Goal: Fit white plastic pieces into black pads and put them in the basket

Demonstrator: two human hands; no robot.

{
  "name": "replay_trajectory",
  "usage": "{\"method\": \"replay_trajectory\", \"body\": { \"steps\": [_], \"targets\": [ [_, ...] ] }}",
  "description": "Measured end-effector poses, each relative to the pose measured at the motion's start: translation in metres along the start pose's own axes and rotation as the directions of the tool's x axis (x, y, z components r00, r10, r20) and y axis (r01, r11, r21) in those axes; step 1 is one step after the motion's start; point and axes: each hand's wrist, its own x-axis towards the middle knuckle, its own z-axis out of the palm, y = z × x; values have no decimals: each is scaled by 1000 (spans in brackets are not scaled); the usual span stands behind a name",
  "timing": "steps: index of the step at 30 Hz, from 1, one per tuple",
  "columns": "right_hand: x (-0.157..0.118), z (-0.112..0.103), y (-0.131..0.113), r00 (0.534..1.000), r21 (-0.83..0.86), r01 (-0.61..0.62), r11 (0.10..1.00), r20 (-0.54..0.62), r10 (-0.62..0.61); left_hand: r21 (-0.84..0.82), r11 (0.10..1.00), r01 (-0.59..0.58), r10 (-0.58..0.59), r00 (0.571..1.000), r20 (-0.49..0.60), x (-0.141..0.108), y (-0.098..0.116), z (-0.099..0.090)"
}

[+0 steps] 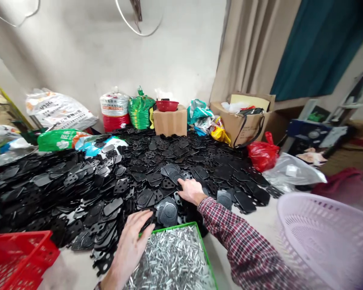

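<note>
My right hand reaches into a wide heap of flat black plates, its index finger and thumb closed at the near edge of a rounded black plate. My left hand is over the left rim of a green-edged tray, thumb apart from the outstretched fingers. Dark plates show in the gap by its thumb; whether it touches one cannot be made out. Many small silvery metal pins fill the tray. Just beyond its rim lies a ribbed, pedal-shaped plate.
A red plastic crate stands at the lower left, a pale purple basket at the right. Behind the heap are a small carton with a red bowl, a larger carton, a red bag and several sacks.
</note>
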Motion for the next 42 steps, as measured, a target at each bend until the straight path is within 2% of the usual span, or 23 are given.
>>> {"method": "replay_trajectory", "body": {
  "steps": [5,7,9,11,13,14,15,16,18,19,21,24,27,31,36,39,42],
  "targets": [
    [-22,-23,14,998,98,44,994,-38,-41,-241,953,183,-172,983,68,-5,19,-15],
    [-42,-33,5,991,142,116,983,-85,-105,-429,857,285,-254,958,130,-5,30,-18],
    [-67,-42,-15,960,185,270,945,-122,-251,-640,684,351,-291,935,202,-3,41,-19],
    [-90,-50,-40,878,230,479,847,-140,-458,-774,523,358,-267,931,250,-1,47,-20],
    [-104,-56,-60,751,271,656,704,-143,-645,-826,445,346,-225,936,270,1,49,-22],
    [-106,-59,-66,707,287,700,654,-146,-692,-838,428,339,-213,939,271,1,48,-24],
    [-103,-61,-68,713,298,694,655,-160,-683,-853,404,330,-216,941,262,1,47,-25],
    [-96,-63,-67,764,302,642,705,-182,-618,-870,375,321,-232,941,248,1,44,-27],
    [-72,-63,-54,904,293,418,860,-223,-364,-901,306,306,-287,932,220,0,37,-29],
    [-57,-61,-45,948,280,278,919,-232,-216,-914,268,303,-316,924,214,0,33,-29],
    [-27,-52,-28,977,230,81,970,-212,-31,-932,199,304,-361,906,219,2,27,-28],
    [6,-26,-14,984,147,-59,987,-157,82,-938,133,319,-389,887,247,6,22,-25],
    [21,1,-15,978,97,-144,985,-135,157,-932,114,344,-395,877,275,10,21,-24],
    [29,15,-13,976,116,-168,979,-122,182,-929,123,349,-396,876,277,9,26,-27],
    [19,5,-1,966,292,-83,953,-212,149,-934,136,329,-357,896,264,5,34,-28],
    [-9,-5,-7,961,442,38,896,-263,89,-940,133,315,-352,901,253,1,40,-26],
    [-56,-14,-25,946,544,188,818,-324,-2,-946,132,297,-354,905,235,-6,50,-22]
  ]
}}
